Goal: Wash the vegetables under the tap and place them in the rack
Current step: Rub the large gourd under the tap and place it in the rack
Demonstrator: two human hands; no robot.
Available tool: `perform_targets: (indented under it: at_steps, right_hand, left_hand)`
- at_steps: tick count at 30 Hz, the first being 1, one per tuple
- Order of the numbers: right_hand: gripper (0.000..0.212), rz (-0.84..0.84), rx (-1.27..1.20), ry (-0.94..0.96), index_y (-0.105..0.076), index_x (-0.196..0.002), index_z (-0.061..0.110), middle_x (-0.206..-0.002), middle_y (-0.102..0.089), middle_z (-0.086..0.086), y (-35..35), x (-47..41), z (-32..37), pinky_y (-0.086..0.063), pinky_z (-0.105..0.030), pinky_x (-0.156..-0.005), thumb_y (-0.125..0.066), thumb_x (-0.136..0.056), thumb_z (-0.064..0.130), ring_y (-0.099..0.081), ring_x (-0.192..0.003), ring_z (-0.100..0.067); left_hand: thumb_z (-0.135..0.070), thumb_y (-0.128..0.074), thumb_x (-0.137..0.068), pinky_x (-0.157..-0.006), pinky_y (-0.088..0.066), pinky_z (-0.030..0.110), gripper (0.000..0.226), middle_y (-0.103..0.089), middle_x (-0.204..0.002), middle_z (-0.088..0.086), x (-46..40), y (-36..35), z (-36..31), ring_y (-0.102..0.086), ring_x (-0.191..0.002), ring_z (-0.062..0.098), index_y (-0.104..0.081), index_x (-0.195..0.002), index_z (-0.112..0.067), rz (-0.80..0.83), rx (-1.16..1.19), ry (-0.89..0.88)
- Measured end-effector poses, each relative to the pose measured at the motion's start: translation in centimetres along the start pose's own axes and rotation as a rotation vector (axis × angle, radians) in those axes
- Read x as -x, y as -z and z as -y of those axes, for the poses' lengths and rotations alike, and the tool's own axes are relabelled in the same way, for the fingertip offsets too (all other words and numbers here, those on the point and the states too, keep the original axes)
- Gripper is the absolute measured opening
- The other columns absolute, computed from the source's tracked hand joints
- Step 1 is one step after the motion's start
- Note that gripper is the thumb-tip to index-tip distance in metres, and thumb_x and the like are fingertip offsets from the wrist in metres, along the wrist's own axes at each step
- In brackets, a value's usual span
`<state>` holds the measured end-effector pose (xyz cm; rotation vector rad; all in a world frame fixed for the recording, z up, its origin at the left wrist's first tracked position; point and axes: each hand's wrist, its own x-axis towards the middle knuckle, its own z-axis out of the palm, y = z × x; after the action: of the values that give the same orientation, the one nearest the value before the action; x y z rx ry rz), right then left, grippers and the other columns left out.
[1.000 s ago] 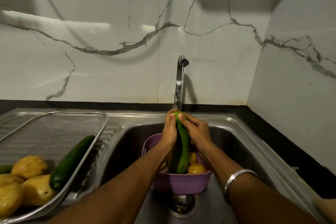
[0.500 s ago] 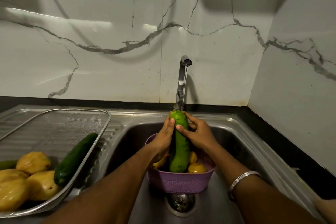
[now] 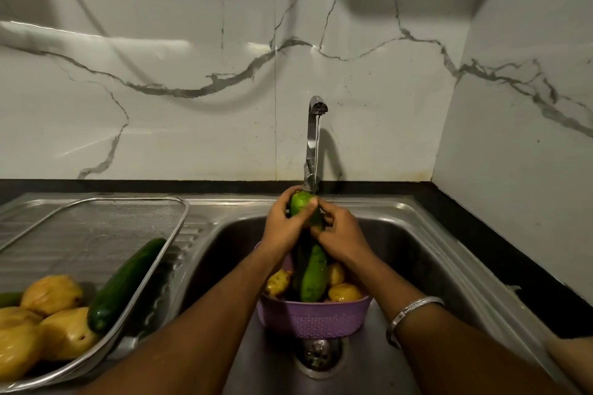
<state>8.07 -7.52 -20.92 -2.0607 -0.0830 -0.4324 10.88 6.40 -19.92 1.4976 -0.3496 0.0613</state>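
Under the chrome tap (image 3: 313, 138), left hand (image 3: 284, 228) and right hand (image 3: 341, 236) both grip a long light-green cucumber (image 3: 311, 269), upright over the purple plastic basket (image 3: 316, 317) in the steel sink (image 3: 417, 253). Wire mesh rack (image 3: 96, 228) at sink's left edge holds a dark-green cucumber (image 3: 123, 285) and yellow vegetables (image 3: 48, 327).

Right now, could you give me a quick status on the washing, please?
Both hands, left and right, grip light green cucumber under running tap. Rack part-filled. Nothing blocking.

Two bare forearms enter from the lower edge of the frame, with no sleeves showing. A thin silver bangle (image 3: 414, 314) with a faintly patterned band circles the right wrist at lower right. The left hand (image 3: 285, 228) and right hand (image 3: 343, 234), at centre, wear no rings or gloves.
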Motion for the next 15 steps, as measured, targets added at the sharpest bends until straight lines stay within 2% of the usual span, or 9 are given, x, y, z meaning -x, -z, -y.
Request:
perform_targets:
  at_steps: [2, 4, 6, 9, 11, 15]
  right_hand:
    - [0.048, 0.061, -0.008, -0.072, -0.065, -0.134, 0.024, -0.115, -0.074, 0.005, -0.3, 0.2, -0.6, -0.059, -0.041, -0.094, -0.078, -0.088, 0.026, -0.070, -0.106, -0.011]
    - [0.037, 0.189, -0.036, -0.183, -0.071, -0.121, 0.015, -0.108, -0.077, -0.002, -0.4, 1.3, -1.8, -0.057, -0.048, -0.095, -0.079, -0.088, 0.029, -0.073, -0.101, -0.017]
    - [0.034, 0.258, -0.009, -0.220, -0.072, -0.117, 0.012, -0.106, -0.078, -0.004, -0.3, 1.9, -2.4, -0.057, -0.049, -0.094, -0.080, -0.087, 0.028, -0.074, -0.099, -0.018]
    - [0.036, 0.111, 0.146, -0.106, -0.074, -0.111, 0.021, -0.100, -0.078, 0.004, -0.1, 0.9, -1.6, -0.061, -0.046, -0.086, -0.083, -0.079, 0.035, -0.074, -0.093, -0.011]
    - [0.039, 0.009, 0.169, -0.041, -0.072, -0.114, 0.027, -0.101, -0.078, 0.008, 0.0, 0.2, -1.0, -0.062, -0.044, -0.085, -0.082, -0.076, 0.032, -0.073, -0.094, -0.008]
    - [0.030, 0.054, 0.214, -0.060, -0.076, -0.111, 0.025, -0.100, -0.078, 0.007, -0.3, 0.8, -2.0, -0.060, -0.043, -0.088, -0.077, -0.082, 0.031, -0.072, -0.097, -0.008]
  left_hand:
    - [-0.020, -0.073, -0.092, -0.093, -0.059, 0.041, 0.044, -0.065, -0.123, 0.004, -0.3, 0.7, 0.7, -0.063, -0.113, 0.021, -0.059, -0.134, -0.022, 0.010, -0.189, -0.083]
    - [-0.020, -0.075, -0.091, -0.093, -0.059, 0.041, 0.046, -0.064, -0.123, 0.005, -0.3, 1.2, 0.5, -0.063, -0.112, 0.022, -0.059, -0.134, -0.022, 0.014, -0.221, -0.076]
    - [-0.025, -0.077, -0.089, -0.091, -0.060, 0.039, 0.047, -0.064, -0.124, 0.005, -0.5, 1.4, 0.3, -0.063, -0.110, 0.019, -0.059, -0.132, -0.025, 0.015, -0.241, -0.068]
    - [-0.040, -0.080, -0.084, -0.087, -0.060, 0.039, 0.050, -0.066, -0.117, -0.001, -0.5, 1.2, 0.4, -0.064, -0.103, 0.015, -0.059, -0.129, -0.032, -0.024, -0.393, -0.137]
    - [-0.053, -0.079, -0.079, -0.086, -0.059, 0.038, 0.056, -0.065, -0.113, -0.004, -0.6, 1.2, 0.4, -0.063, -0.101, 0.015, -0.057, -0.127, -0.035, -0.079, -0.539, -0.200]
    - [-0.061, -0.068, -0.086, -0.092, -0.051, 0.036, 0.065, -0.054, -0.118, 0.003, -0.3, 0.7, 0.0, -0.056, -0.106, 0.019, -0.050, -0.140, -0.032, -0.115, -0.791, -0.224]
